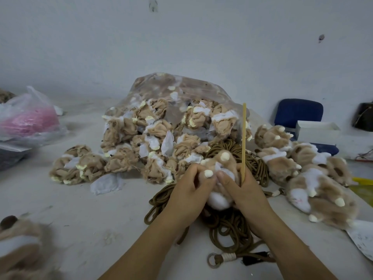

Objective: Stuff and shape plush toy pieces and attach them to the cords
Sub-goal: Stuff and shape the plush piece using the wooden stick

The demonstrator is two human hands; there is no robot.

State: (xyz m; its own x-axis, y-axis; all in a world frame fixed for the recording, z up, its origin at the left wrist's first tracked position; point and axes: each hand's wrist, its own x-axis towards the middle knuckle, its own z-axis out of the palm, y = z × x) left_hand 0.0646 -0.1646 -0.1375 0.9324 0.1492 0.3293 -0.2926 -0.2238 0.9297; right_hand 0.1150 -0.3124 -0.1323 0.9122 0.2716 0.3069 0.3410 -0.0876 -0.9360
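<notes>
Both hands hold one tan and white plush piece with cream tips at the centre of the table. My left hand grips its left side, fingers curled round it. My right hand grips its right side and also holds a thin wooden stick that stands upright. White stuffing shows between my palms. A tangle of brown cords lies under my hands, one end with a metal ring.
A clear bag spills several unstuffed tan pieces behind my hands. Stuffed plush pieces are heaped at the right. A bag with pink contents sits far left. A blue chair and a white box stand at the right.
</notes>
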